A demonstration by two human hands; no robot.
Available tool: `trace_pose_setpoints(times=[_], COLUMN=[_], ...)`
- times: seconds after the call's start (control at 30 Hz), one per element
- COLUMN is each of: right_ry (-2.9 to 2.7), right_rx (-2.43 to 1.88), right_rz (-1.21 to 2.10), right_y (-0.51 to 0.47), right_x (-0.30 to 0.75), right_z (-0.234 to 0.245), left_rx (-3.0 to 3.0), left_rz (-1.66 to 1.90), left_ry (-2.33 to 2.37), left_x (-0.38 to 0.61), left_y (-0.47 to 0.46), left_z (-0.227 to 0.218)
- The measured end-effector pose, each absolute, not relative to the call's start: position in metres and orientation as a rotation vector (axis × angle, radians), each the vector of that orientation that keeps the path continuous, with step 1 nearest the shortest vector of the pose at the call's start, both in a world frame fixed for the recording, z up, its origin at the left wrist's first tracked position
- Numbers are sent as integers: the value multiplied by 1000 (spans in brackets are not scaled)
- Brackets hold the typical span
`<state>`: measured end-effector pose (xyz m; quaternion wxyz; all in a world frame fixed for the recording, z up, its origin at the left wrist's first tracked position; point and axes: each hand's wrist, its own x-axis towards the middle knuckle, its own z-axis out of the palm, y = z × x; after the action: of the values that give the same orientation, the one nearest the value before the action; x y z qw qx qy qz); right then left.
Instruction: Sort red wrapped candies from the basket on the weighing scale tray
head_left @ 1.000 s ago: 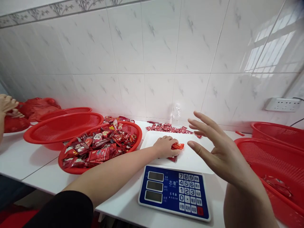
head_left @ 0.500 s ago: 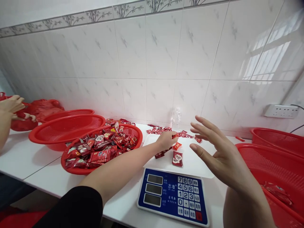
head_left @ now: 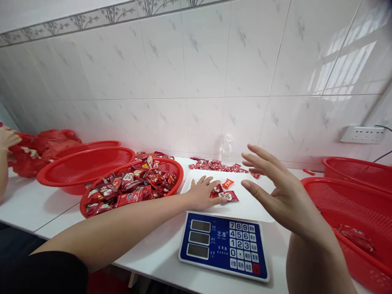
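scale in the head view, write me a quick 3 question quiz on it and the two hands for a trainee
1. True or false: the right hand is open and holds nothing.
2. Where is the left hand?
a) inside a red basket
b) over the white tray
c) on the number keys
3. How many display windows does the scale have on its blue panel?

Key: 1 true; 2 b; 3 three.
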<state>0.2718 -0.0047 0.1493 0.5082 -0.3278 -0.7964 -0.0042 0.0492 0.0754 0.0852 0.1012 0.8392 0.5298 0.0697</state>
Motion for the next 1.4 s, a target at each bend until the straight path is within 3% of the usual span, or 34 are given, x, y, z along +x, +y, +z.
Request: trace_pose_setpoints(times=[0.43, 0.73, 1.07, 1.23, 1.4], right_ry=[-1914, -1898, -1861, -1879, -1902], right_rx=[-798, -780, -785, -791, -796], right_rz=[29, 45, 56, 50, 25], right_y=[1, 0, -3, -4, -4], right_x=[275, 273, 276, 275, 272], right_z=[147, 148, 148, 149, 149], left_rx=[2484, 2685, 2539, 2470, 2634], left_rz=[-28, 333, 807, 644, 408], left_ry=[1608, 1496, 1380, 1432, 1487], left_x=[103, 99, 76, 58, 51], left_y=[103, 109, 123, 104, 85], left_z=[92, 80, 118, 130, 109])
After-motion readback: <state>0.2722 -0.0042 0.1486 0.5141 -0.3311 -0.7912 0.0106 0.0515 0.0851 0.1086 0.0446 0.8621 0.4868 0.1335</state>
